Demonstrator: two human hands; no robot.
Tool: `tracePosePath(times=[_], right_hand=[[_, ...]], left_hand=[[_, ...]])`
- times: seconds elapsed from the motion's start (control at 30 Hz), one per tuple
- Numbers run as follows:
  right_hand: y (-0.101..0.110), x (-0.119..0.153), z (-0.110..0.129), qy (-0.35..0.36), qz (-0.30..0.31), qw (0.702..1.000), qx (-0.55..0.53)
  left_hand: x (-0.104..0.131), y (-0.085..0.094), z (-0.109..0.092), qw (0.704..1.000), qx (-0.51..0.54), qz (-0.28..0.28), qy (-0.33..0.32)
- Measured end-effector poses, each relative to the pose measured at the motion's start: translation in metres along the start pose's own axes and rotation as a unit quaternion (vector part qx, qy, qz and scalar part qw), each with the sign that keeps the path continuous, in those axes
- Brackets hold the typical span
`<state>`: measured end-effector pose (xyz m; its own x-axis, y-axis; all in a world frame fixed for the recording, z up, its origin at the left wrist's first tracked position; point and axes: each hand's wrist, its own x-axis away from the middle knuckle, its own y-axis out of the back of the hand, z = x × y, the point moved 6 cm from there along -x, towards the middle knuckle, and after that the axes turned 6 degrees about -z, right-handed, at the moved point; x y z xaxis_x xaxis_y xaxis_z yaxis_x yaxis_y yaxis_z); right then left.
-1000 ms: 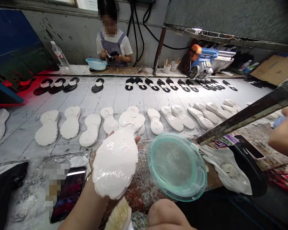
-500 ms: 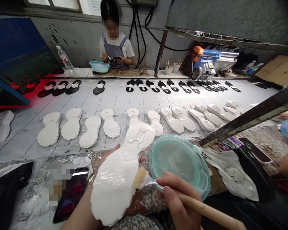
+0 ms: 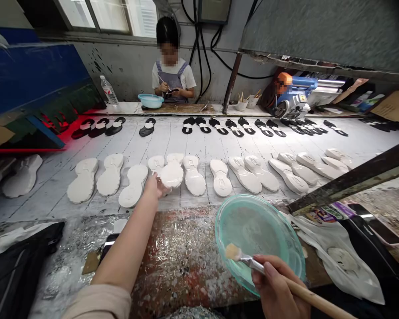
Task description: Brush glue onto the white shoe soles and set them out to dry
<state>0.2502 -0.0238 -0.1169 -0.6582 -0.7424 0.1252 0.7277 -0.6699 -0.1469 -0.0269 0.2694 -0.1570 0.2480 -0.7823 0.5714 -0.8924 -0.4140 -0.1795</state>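
My left hand [image 3: 157, 186] reaches out over the white belt and grips the edge of a white shoe sole [image 3: 173, 176]. That sole is at the row of other white shoe soles, partly covering the neighbouring sole [image 3: 155, 163] on its left. Whether it rests on the belt or is just above it, I cannot tell. In my right hand [image 3: 279, 283] is a paintbrush [image 3: 299, 290] with a wooden handle and a metal ferrule. Its pale bristles are over the near left rim of a round turquoise bowl [image 3: 220, 248], which holds a cloudy liquid.
Black shoe uppers [image 3: 234, 128] lie along the belt's far side. Opposite me sits a person [image 3: 174, 75] beside a blue basin [image 3: 151, 101]. A slanted metal bar [image 3: 352, 177] crosses on the right. A phone [image 3: 108, 243] lies under my left forearm; a white cloth [image 3: 349, 274] lies right.
My left hand has carried the sole away from me to the row on the belt. The brush has left the sole's edge and moved right, over the bowl's rim. The view has shifted.
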Motion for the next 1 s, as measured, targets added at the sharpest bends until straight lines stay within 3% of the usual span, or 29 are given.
tracePosePath(times=[0.07,0.17,0.27,0.33,0.4,0.5,0.57,0.67,0.77,0.83,0.93,1.0], right_hand=[[0.012,-0.002,-0.005,-0.002,-0.018,1.0,0.007],[0.027,-0.006,-0.01,-0.017,-0.037,0.999,-0.018],[0.04,-0.008,-0.01,-0.026,-0.115,0.993,-0.023],[0.045,-0.01,-0.011,-0.025,-0.157,0.987,0.018],[0.044,-0.014,-0.012,-0.028,-0.139,0.985,0.093],[0.035,-0.02,-0.012,-0.026,-0.06,0.973,0.221],[0.029,-0.021,-0.008,-0.013,-0.04,0.948,0.317],[0.018,-0.019,0.002,0.005,-0.052,0.894,0.444],[0.001,-0.015,0.002,0.003,0.004,0.879,0.477],[-0.007,-0.013,0.001,-0.004,0.046,0.879,0.474],[0.001,-0.014,0.008,-0.014,0.002,0.869,0.494],[0.007,-0.016,0.011,-0.024,-0.028,0.862,0.506]], left_hand=[[-0.012,0.017,-0.013,0.995,-0.041,-0.052,-0.077],[-0.02,0.064,-0.033,0.973,-0.129,-0.11,-0.158],[-0.034,0.107,-0.047,0.949,-0.23,-0.156,-0.151],[-0.046,0.122,-0.051,0.94,-0.267,-0.171,-0.126],[-0.056,0.127,-0.051,0.94,-0.278,-0.176,-0.092],[-0.054,0.122,-0.05,0.957,-0.246,-0.15,-0.036],[-0.039,0.114,-0.052,0.976,-0.191,-0.1,-0.015],[0.005,0.099,-0.058,0.996,-0.079,-0.009,-0.033],[0.06,0.082,-0.052,0.993,0.019,0.084,-0.075],[0.095,0.062,-0.034,0.972,0.118,0.194,-0.058],[0.13,0.036,0.017,0.952,0.154,0.254,0.075],[0.144,0.02,0.053,0.932,0.177,0.256,0.183]])
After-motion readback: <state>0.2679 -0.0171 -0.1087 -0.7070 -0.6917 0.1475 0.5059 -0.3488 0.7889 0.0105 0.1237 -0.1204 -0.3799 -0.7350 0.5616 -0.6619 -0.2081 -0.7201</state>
